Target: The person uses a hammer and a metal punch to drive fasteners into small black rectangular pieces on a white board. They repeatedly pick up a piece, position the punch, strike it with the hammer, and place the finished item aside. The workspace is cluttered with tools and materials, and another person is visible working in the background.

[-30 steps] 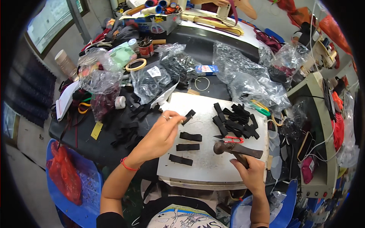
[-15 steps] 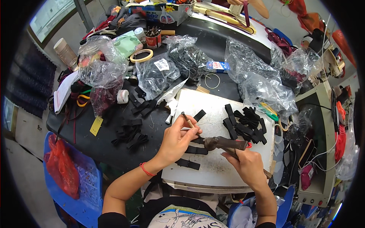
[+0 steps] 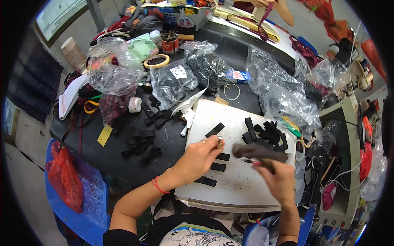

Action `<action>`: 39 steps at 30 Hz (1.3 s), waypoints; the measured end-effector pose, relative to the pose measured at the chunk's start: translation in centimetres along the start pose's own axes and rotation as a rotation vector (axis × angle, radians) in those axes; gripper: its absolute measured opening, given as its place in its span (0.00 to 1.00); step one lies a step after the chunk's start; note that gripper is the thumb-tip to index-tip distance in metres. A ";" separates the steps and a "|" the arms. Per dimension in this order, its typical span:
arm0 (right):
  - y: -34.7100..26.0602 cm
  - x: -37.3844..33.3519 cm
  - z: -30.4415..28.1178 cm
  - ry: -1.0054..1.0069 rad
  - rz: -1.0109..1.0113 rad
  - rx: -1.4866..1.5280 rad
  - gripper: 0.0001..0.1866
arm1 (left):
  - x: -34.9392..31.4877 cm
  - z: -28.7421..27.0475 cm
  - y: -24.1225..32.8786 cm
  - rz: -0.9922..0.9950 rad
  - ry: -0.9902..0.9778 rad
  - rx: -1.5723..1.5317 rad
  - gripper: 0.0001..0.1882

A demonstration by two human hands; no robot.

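Observation:
My left hand point(image 3: 201, 157) is closed over the white board point(image 3: 242, 192), its fingers pinching a thin metal punch point(image 3: 220, 138) seen nearly end-on. Most of the punch is hidden by the fingers. My right hand point(image 3: 278, 180), slightly blurred, grips a hammer whose dark head point(image 3: 259, 152) hovers over the board, right of the punch. Short black strips lie on the board around my left hand: one strip point(image 3: 214, 130) beyond it, another strip point(image 3: 206, 181) nearer me, and others partly under the fingers. A heap of folded black strips point(image 3: 269, 132) lies beyond the hammer.
Clear plastic bags point(image 3: 287, 98) and a tape roll point(image 3: 156, 61) spread across the black table point(image 3: 86, 137). More black strips point(image 3: 141, 145) lie left of the board. Green-handled scissors point(image 3: 292, 128) sit at its right edge. Another person's hand point(image 3: 283, 11) handles a maroon strap at the far side.
My left hand has turned the punch from slanted to nearly end-on, fingers now slightly farther right. The hammer and my right hand have shifted a little right. The other person's strap has moved.

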State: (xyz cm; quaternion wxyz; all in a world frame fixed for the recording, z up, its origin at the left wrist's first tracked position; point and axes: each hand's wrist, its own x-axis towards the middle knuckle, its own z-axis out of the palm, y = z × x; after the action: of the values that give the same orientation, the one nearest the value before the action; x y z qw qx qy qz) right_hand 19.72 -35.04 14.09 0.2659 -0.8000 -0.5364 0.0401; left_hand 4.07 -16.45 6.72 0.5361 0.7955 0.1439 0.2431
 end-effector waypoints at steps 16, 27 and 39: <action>-1.0 0.7 1.1 -0.167 -0.144 -0.278 0.18 | 0.4 0.5 -0.2 -0.135 0.069 -0.150 0.09; -0.1 -0.8 2.5 -0.150 -0.075 -0.218 0.15 | 0.7 -1.3 -0.4 -0.060 -0.135 -0.197 0.08; -3.3 2.2 -1.4 0.083 -0.236 -0.188 0.12 | -0.3 0.4 -0.6 0.359 -0.152 0.327 0.13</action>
State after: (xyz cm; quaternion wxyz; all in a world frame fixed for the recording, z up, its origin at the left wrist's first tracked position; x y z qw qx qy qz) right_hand 18.38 -32.71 17.28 0.2145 -0.7538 -0.6165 -0.0750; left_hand 4.04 -16.64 6.00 0.3577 0.9005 -0.0029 0.2472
